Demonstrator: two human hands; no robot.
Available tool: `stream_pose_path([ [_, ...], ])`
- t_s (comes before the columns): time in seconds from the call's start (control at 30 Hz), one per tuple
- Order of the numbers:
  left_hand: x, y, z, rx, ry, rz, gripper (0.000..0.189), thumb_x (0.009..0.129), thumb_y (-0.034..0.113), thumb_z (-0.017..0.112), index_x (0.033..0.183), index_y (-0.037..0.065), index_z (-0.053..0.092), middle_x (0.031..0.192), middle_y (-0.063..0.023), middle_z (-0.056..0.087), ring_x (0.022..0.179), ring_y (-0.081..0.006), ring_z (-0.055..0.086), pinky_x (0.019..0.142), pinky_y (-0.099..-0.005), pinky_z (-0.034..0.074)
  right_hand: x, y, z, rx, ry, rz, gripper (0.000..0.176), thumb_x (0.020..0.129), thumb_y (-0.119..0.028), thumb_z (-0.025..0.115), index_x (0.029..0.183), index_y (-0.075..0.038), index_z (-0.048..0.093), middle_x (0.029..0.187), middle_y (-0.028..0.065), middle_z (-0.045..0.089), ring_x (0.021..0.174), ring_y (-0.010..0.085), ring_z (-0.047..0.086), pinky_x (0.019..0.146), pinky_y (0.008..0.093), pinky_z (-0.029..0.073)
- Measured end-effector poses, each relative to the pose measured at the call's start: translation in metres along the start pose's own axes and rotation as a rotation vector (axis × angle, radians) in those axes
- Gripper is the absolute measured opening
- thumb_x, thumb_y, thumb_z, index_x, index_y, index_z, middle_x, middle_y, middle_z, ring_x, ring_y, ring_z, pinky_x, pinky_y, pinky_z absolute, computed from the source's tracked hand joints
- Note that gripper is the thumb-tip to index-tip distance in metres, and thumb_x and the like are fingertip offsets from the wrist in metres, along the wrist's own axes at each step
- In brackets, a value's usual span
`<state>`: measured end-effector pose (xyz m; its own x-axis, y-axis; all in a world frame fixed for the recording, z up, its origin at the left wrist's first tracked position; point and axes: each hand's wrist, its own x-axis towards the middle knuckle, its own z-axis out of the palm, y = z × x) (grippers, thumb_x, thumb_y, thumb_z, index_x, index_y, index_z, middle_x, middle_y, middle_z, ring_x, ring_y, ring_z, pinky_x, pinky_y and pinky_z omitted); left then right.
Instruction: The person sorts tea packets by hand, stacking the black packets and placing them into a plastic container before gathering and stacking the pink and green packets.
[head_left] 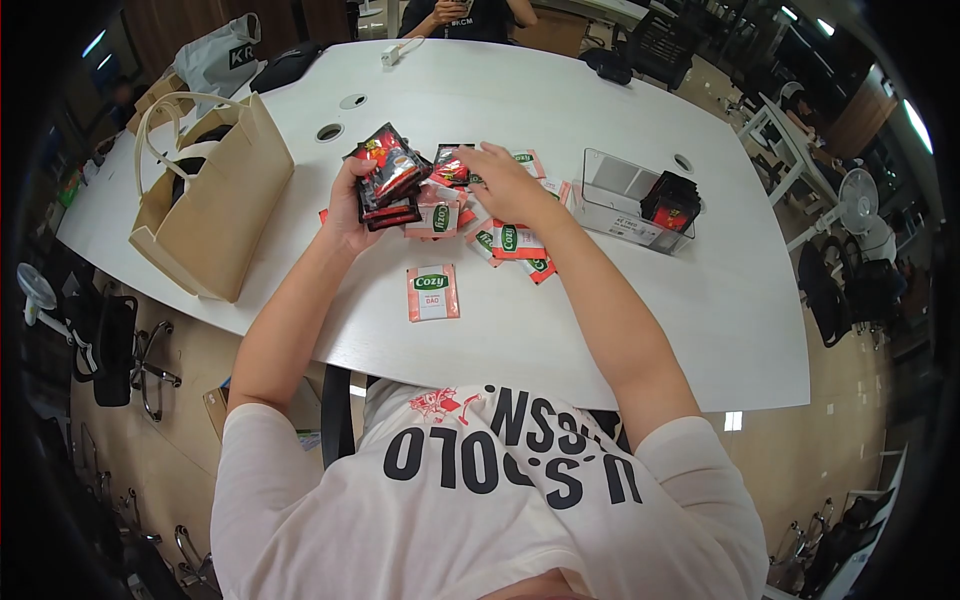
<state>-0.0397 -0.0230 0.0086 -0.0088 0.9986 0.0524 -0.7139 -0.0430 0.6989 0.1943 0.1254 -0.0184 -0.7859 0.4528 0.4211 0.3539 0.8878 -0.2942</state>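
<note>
My left hand point(347, 212) is closed around a stack of black and red sachets point(391, 175), held over the left of the pile. My right hand point(503, 184) reaches across the pile, its fingertips at another black and red sachet point(452, 163); whether they grip it is hard to tell. Pink and white Cozy sachets point(434, 219) lie heaped between and below my hands. One Cozy sachet point(432, 293) lies apart, nearer to me. Right of my right hand stands a clear plastic box point(625, 228), with black and red sachets point(671, 201) standing in its right end.
A beige tote bag point(215, 205) stands on the white table point(690, 330) at the left. Behind it are a grey bag point(222, 62) and a black case point(285, 68). A white charger point(391, 56) lies near the far edge, where another person point(468, 20) sits.
</note>
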Motion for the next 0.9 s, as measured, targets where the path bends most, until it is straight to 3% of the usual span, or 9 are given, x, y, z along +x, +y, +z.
stream_pose_path([
  [0.17, 0.003, 0.003, -0.011, 0.002, 0.013, -0.024, 0.056, 0.091, 0.037, 0.061, 0.132, 0.0, 0.061, 0.118, -0.0212, 0.074, 0.104, -0.0374, 0.075, 0.095, -0.0482, 0.064, 0.0, -0.01, -0.001, -0.157, -0.065, 0.031, 0.05, 0.093, -0.017, 0.07, 0.142, -0.01, 0.062, 0.131, 0.0129, 0.068, 0.128, 0.0351, 0.057, 0.115, 0.0479, 0.042],
  [0.33, 0.004, 0.003, -0.016, 0.026, 0.019, -0.043, 0.057, 0.09, 0.037, 0.062, 0.133, -0.001, 0.061, 0.123, -0.0225, 0.072, 0.108, -0.0405, 0.073, 0.1, -0.0502, 0.061, 0.001, -0.007, -0.007, -0.298, -0.113, -0.014, 0.02, 0.092, -0.025, 0.073, 0.106, -0.012, 0.079, 0.108, 0.0075, 0.074, 0.113, 0.0283, 0.065, 0.107, 0.0478, 0.048],
  [0.43, 0.008, 0.004, -0.02, 0.029, 0.029, -0.044, 0.059, 0.089, 0.038, 0.063, 0.134, -0.001, 0.06, 0.126, -0.0233, 0.071, 0.112, -0.0414, 0.072, 0.103, -0.0506, 0.059, 0.004, -0.007, -0.015, -0.232, -0.091, 0.023, 0.016, 0.092, -0.026, 0.074, 0.091, -0.012, 0.081, 0.093, 0.0082, 0.075, 0.102, 0.0282, 0.067, 0.097, 0.0449, 0.053],
  [0.53, 0.004, 0.004, -0.012, 0.026, 0.071, -0.023, 0.062, 0.088, 0.039, 0.064, 0.135, -0.001, 0.059, 0.127, -0.0234, 0.07, 0.114, -0.0411, 0.071, 0.104, -0.0494, 0.059, 0.001, -0.012, -0.019, -0.297, -0.072, -0.012, 0.017, 0.091, -0.026, 0.074, 0.088, -0.011, 0.081, 0.086, 0.01, 0.074, 0.096, 0.0289, 0.068, 0.09, 0.044, 0.055],
  [0.83, 0.004, 0.004, -0.013, 0.091, 0.083, -0.015, 0.062, 0.088, 0.039, 0.065, 0.134, -0.001, 0.059, 0.123, -0.022, 0.072, 0.111, -0.0373, 0.073, 0.104, -0.0468, 0.059, 0.003, -0.031, -0.027, -0.286, -0.157, 0.241, 0.037, 0.086, -0.043, 0.082, 0.093, -0.007, 0.079, 0.091, 0.014, 0.075, 0.096, 0.0338, 0.073, 0.085, 0.0448, 0.059],
  [0.9, 0.003, 0.002, -0.007, 0.088, 0.112, 0.002, 0.058, 0.088, 0.038, 0.064, 0.132, -0.001, 0.059, 0.122, -0.0206, 0.072, 0.109, -0.0346, 0.074, 0.103, -0.0461, 0.06, 0.001, -0.022, -0.021, -0.275, -0.099, 0.188, 0.033, 0.084, -0.038, 0.081, 0.092, -0.006, 0.079, 0.093, 0.0142, 0.074, 0.095, 0.034, 0.073, 0.085, 0.0448, 0.059],
])
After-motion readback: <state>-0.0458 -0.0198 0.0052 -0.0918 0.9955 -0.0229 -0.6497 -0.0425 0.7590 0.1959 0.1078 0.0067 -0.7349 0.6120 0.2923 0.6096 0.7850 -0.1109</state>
